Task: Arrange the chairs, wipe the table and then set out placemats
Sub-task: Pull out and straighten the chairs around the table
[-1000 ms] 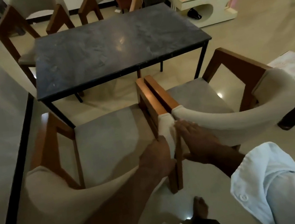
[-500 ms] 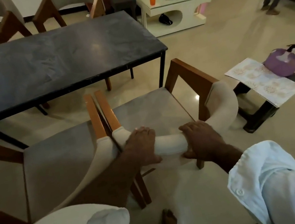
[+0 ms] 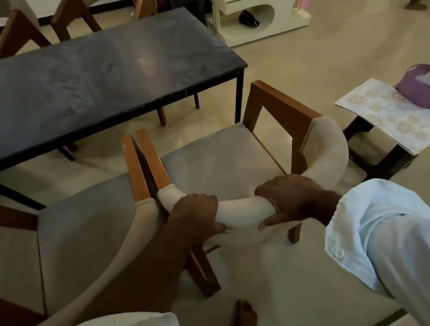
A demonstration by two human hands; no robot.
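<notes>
The right chair (image 3: 221,158) stood on the floor (image 3: 319,58) in front of the person, with its open front turned to the bench (image 3: 96,80) and its curved backrest (image 3: 245,210) turned to the person. Its two wooden armrests ran away from the person toward the near long edge of the bench, at the right end of that edge. The left grip (image 3: 197,214) held the backrest near its left end, with the fingers curled over the top. The right grip (image 3: 292,198) held the same backrest further to the right, with the thumb under the padding. A bare part of the padding showed between the two.

One second before, the two grips lay close together where the backrests of the two chairs meet. Now both were on the right chair and apart from each other. The chair's position next to its neighbour looked the same.

The left armrest lay just beside the right armrest of the left chair (image 3: 84,229), so that side was closed. A strip of floor remained between the chair's front and the bench edge. On the right, a dark stool (image 3: 381,165) with the placemats (image 3: 394,114) stood near the right armrest. Open floor lay beyond the right end of the bench. The person's bare foot (image 3: 247,318) stood behind the chair.
</notes>
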